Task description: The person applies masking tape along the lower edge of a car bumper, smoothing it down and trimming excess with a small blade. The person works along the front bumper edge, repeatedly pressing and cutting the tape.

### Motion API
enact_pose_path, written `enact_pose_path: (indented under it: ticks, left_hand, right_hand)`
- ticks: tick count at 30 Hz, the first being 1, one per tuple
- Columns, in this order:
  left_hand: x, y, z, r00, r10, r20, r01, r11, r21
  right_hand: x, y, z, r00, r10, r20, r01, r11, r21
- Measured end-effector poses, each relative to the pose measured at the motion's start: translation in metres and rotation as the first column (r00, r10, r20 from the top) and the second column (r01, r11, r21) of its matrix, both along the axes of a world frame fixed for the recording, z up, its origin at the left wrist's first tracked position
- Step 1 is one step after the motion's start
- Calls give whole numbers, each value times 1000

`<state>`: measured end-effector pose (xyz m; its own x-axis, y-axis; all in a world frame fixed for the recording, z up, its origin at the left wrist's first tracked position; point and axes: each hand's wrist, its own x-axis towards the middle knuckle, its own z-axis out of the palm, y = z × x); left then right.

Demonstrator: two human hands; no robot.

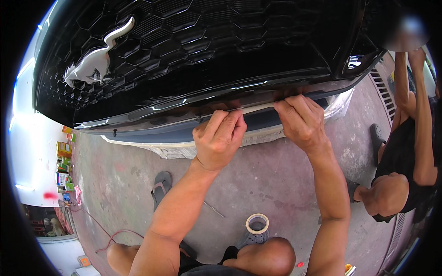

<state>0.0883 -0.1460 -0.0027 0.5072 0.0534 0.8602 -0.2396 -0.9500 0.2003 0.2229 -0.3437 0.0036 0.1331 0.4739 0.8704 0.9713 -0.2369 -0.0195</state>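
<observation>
My left hand [220,138] and my right hand [301,122] are both closed in a pinch at the lower edge of a glossy black car bumper [202,89]. Between them a short strip of pale masking tape [258,108] stretches along that edge, one end at each hand's fingertips. Just below lies a dark grey lower lip panel [177,132], its outer border covered with masking paper [177,150]. A roll of masking tape [247,224] rests by my shoe, between my knees. My fingers hide the ends of the strip.
Above, the black honeycomb grille [195,43] carries a silver horse emblem [94,64]. Another person [405,152] crouches at the right, arms raised. Several cans [63,149] line the left wall. A grey flip-flop [161,185], a thin rod [214,209] and a red hose [110,238] lie on the concrete floor.
</observation>
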Motion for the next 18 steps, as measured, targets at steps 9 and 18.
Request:
enact_pose_path:
  ticks: [9,18]
  left_hand:
    - [-1,1,1,1000,26,-8,-25,1000,18]
    - [0,-7,3,999,37,-30,-38,999,-16]
  right_hand:
    - [-2,2,-1,1000,1,-3,-1,1000,6]
    - [-4,-1,-2,999,-29,-30,30,999,16]
